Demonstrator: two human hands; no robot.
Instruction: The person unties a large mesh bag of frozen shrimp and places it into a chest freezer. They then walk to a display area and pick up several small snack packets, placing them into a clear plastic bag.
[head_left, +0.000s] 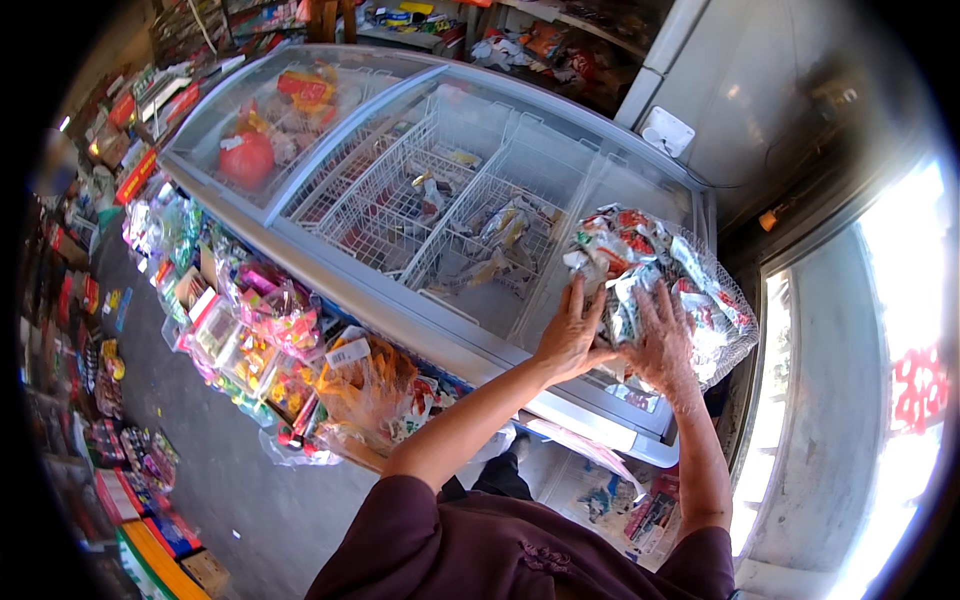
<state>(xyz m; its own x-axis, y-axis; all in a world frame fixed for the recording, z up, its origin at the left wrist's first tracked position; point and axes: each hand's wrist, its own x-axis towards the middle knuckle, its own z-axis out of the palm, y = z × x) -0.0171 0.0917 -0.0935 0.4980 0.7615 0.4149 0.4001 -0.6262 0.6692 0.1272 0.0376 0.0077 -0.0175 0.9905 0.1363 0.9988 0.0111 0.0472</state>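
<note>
A heap of red, white and green wrapped packets lies at the right end of a glass-topped chest freezer. Mesh or netting shows around the heap's right side. My left hand rests against the heap's near left edge, fingers spread. Beside it, my right hand lies over the packets with its fingers apart. The thumbs come close together. Under the glass, white wire baskets hold a few scattered packets. My palms and whatever lies beneath them are hidden.
Bagged goods and an orange net bag crowd the freezer's front. A red bag lies inside its left compartment. A white device sits at the back corner. Stocked goods line the left, and a bright window stands right.
</note>
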